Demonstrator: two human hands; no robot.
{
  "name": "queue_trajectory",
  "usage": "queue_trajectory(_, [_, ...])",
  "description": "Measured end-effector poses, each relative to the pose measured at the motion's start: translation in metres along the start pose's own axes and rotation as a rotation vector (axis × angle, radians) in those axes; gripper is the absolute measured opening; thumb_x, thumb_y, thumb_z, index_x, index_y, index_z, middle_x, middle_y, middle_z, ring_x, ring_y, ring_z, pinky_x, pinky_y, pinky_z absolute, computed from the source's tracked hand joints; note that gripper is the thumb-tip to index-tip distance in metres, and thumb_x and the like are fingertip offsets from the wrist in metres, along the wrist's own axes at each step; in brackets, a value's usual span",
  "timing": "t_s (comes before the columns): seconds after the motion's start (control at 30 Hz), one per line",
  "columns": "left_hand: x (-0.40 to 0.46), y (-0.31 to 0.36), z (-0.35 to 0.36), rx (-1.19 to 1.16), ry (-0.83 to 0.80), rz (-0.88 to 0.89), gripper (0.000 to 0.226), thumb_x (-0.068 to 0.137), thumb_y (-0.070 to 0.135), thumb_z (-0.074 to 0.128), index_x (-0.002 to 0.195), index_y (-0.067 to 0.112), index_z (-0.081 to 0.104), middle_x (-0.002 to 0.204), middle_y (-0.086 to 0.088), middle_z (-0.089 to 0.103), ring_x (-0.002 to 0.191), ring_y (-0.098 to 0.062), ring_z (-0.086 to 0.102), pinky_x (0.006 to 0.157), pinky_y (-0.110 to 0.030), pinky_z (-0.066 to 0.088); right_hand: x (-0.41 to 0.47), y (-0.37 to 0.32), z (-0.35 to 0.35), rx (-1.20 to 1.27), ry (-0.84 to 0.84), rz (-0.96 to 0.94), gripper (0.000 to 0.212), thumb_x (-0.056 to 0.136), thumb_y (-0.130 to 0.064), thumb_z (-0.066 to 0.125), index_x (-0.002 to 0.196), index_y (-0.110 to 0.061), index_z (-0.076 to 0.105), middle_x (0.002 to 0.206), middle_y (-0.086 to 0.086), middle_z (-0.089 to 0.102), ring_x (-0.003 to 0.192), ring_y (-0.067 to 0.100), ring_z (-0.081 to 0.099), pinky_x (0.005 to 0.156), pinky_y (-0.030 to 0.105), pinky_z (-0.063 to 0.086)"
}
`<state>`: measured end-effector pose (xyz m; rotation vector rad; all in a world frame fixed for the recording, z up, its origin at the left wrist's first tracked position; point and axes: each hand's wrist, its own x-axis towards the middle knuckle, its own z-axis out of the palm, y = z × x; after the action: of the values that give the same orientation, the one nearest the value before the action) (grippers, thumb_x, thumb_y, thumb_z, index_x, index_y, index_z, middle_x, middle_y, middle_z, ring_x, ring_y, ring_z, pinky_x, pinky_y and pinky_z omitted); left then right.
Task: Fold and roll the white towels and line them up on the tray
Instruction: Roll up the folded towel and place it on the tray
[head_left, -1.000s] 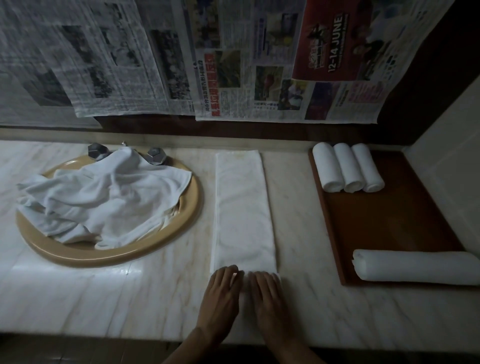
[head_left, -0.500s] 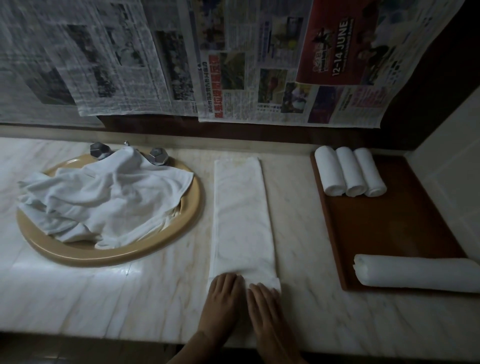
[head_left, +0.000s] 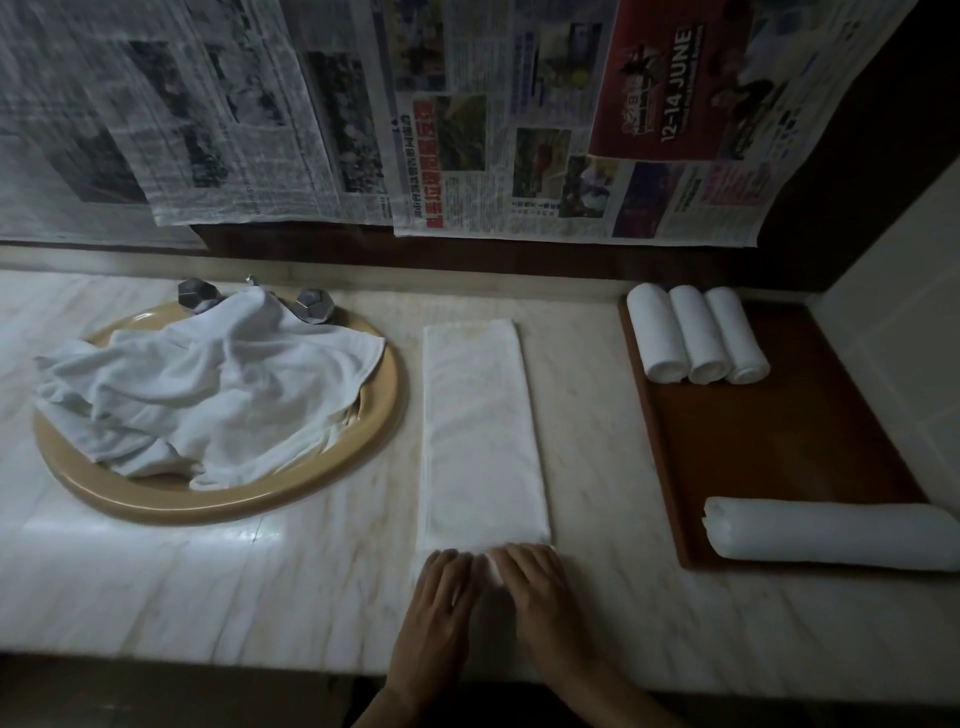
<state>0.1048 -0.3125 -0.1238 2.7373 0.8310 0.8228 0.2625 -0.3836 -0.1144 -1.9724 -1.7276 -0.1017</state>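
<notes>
A white towel folded into a long strip lies on the marble counter, running away from me. My left hand and my right hand press side by side on its near end, fingers straight, where a small roll bulges under the fingertips. On the brown wooden tray at the right, three small rolled towels lie in a row at the far end. A longer rolled towel lies across the tray's near edge.
A heap of loose white towels fills the tan sink basin at the left, with two chrome tap knobs behind it. Newspaper sheets hang on the back wall. A tiled wall closes the right side.
The strip's near end has turned up into a small roll under my fingers. Both hands have crept a little forward on it.
</notes>
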Motion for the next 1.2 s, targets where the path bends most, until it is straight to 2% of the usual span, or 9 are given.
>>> queue_trajectory(0.13, [-0.019, 0.004, 0.003, 0.011, 0.025, 0.067, 0.033, 0.106, 0.023, 0.035, 0.128, 0.004, 0.050, 0.130, -0.015, 0.047, 0.121, -0.034, 0.046, 0.114, -0.041, 0.027, -0.027, -0.002, -0.004, -0.028, -0.021, -0.067, 0.041, 0.091, -0.011, 0.045, 0.127, -0.005, 0.064, 0.126, 0.009, 0.064, 0.115, 0.027, 0.063, 0.114, 0.038, 0.031])
queue_trajectory(0.4, [0.029, 0.002, -0.013, -0.013, -0.194, -0.048, 0.049, 0.069, 0.019, 0.050, 0.117, 0.008, 0.053, 0.111, -0.008, 0.052, 0.097, -0.030, 0.055, 0.092, -0.036, 0.042, -0.040, -0.004, -0.002, -0.263, 0.030, -0.134, 0.054, 0.090, -0.016, 0.050, 0.142, -0.001, 0.045, 0.146, 0.016, 0.050, 0.139, 0.031, 0.043, 0.114, 0.051, 0.031])
queue_trajectory(0.53, [0.048, 0.009, -0.025, 0.030, -0.235, -0.151, 0.054, 0.059, 0.001, 0.068, 0.111, 0.009, 0.066, 0.120, -0.011, 0.058, 0.111, -0.029, 0.056, 0.089, -0.037, 0.057, -0.014, 0.002, 0.004, -0.177, 0.007, -0.075, 0.054, 0.094, -0.026, 0.048, 0.142, -0.002, 0.043, 0.143, 0.014, 0.054, 0.135, 0.029, 0.046, 0.117, 0.048, 0.024])
queue_trajectory(0.6, [0.049, 0.013, -0.026, 0.041, -0.218, -0.139, 0.047, 0.065, 0.003, 0.057, 0.109, 0.009, 0.070, 0.114, -0.009, 0.061, 0.107, -0.026, 0.056, 0.087, -0.034, 0.057, 0.000, 0.006, 0.005, -0.155, -0.009, -0.051, 0.049, 0.093, -0.026, 0.048, 0.138, -0.006, 0.048, 0.133, 0.011, 0.062, 0.125, 0.027, 0.055, 0.118, 0.045, 0.022])
queue_trajectory(0.7, [0.042, 0.013, -0.024, 0.072, -0.214, -0.121, 0.057, 0.068, 0.007, 0.038, 0.113, 0.002, 0.071, 0.117, -0.013, 0.057, 0.107, -0.033, 0.059, 0.099, -0.038, 0.049, 0.013, 0.008, 0.005, -0.138, -0.032, 0.003, 0.042, 0.089, -0.018, 0.047, 0.124, -0.007, 0.066, 0.120, 0.009, 0.069, 0.112, 0.026, 0.063, 0.114, 0.041, 0.024])
queue_trajectory(0.9, [-0.003, 0.015, -0.012, 0.033, -0.096, -0.047, 0.061, 0.082, 0.017, 0.048, 0.140, 0.002, 0.043, 0.131, -0.016, 0.046, 0.119, -0.036, 0.045, 0.116, -0.037, 0.020, -0.008, 0.004, -0.007, -0.105, -0.059, -0.074, 0.038, 0.083, -0.023, 0.053, 0.111, -0.007, 0.073, 0.108, 0.007, 0.068, 0.094, 0.027, 0.068, 0.100, 0.038, 0.038])
queue_trajectory(1.0, [0.002, 0.012, -0.011, 0.041, -0.149, -0.053, 0.052, 0.080, 0.024, 0.048, 0.128, 0.005, 0.053, 0.127, -0.012, 0.047, 0.115, -0.032, 0.047, 0.115, -0.036, 0.021, -0.014, -0.006, -0.010, -0.185, -0.030, -0.066, 0.041, 0.094, -0.022, 0.046, 0.124, -0.005, 0.068, 0.124, 0.011, 0.066, 0.112, 0.029, 0.063, 0.112, 0.044, 0.028])
queue_trajectory(1.1, [0.025, 0.013, -0.019, 0.024, -0.211, -0.073, 0.046, 0.076, 0.028, 0.051, 0.116, 0.009, 0.066, 0.115, -0.006, 0.055, 0.106, -0.025, 0.050, 0.100, -0.036, 0.034, -0.024, -0.019, -0.013, -0.212, 0.050, -0.092, 0.047, 0.107, -0.017, 0.024, 0.130, 0.000, 0.062, 0.135, 0.017, 0.060, 0.128, 0.033, 0.052, 0.107, 0.055, 0.034])
queue_trajectory(1.2, [0.046, 0.016, -0.029, -0.003, -0.256, -0.109, 0.032, 0.076, 0.028, 0.050, 0.099, 0.013, 0.067, 0.097, -0.002, 0.058, 0.089, -0.023, 0.054, 0.086, -0.030, 0.040, -0.037, -0.024, -0.008, -0.260, 0.028, -0.088, 0.044, 0.104, -0.012, 0.029, 0.138, 0.003, 0.052, 0.141, 0.019, 0.054, 0.134, 0.035, 0.049, 0.105, 0.052, 0.039])
